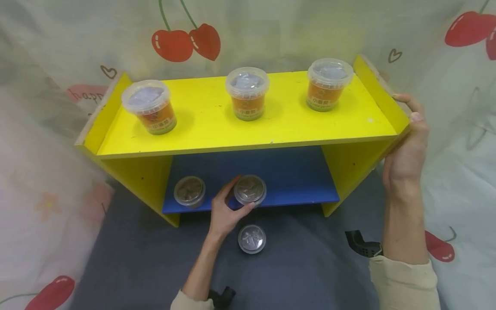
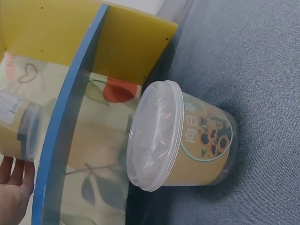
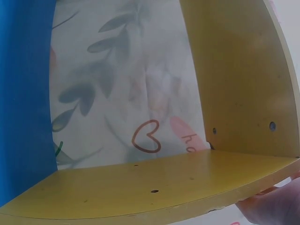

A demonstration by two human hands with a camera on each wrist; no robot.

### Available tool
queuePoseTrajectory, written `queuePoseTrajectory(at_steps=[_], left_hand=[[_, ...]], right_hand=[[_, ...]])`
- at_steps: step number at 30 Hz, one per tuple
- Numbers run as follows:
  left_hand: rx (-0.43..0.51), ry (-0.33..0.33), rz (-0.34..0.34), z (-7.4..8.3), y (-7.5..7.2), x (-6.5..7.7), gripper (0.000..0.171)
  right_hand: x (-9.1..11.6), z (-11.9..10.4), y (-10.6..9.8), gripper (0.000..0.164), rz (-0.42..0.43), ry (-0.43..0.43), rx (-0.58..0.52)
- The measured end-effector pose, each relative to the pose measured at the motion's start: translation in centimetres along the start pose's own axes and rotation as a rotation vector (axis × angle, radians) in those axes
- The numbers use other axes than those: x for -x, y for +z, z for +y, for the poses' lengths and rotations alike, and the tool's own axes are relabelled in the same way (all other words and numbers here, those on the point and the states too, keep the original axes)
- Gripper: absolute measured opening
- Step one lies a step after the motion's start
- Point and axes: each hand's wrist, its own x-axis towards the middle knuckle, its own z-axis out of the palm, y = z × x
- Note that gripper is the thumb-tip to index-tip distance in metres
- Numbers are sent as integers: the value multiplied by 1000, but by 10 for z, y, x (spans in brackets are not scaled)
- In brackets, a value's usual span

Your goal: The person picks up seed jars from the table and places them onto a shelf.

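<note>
My left hand [image 1: 224, 215] holds a round lidded plastic cup [image 1: 249, 189] at the middle of the blue lower shelf [image 1: 294, 176], thumb on the near side and fingers round the left. In the left wrist view, that cup [image 2: 18, 126] has a white label and a pale body; whether its base touches the shelf I cannot tell. With my right hand [image 1: 408, 146] I grip the upper right side panel [image 1: 377, 94] of the yellow shelf unit. A second lidded cup [image 1: 190, 191] stands at the left of the blue shelf.
Another lidded cup [image 2: 206, 140] with a sunflower label stands on the grey cloth [image 1: 302, 254] before the unit. Three orange-labelled lidded cups, left [image 1: 156, 116], middle [image 1: 248, 101] and right [image 1: 325, 92], stand on the yellow top. A cherry-print curtain [image 1: 294, 34] hangs behind.
</note>
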Motion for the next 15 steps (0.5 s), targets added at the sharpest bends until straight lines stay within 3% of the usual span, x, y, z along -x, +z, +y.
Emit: queuePoseTrajectory(at_steps=[15], left_hand=[[-35,-58,41,-4,10,-5,72]], right_hand=[[2,-1,0,44,-15,-31,35]])
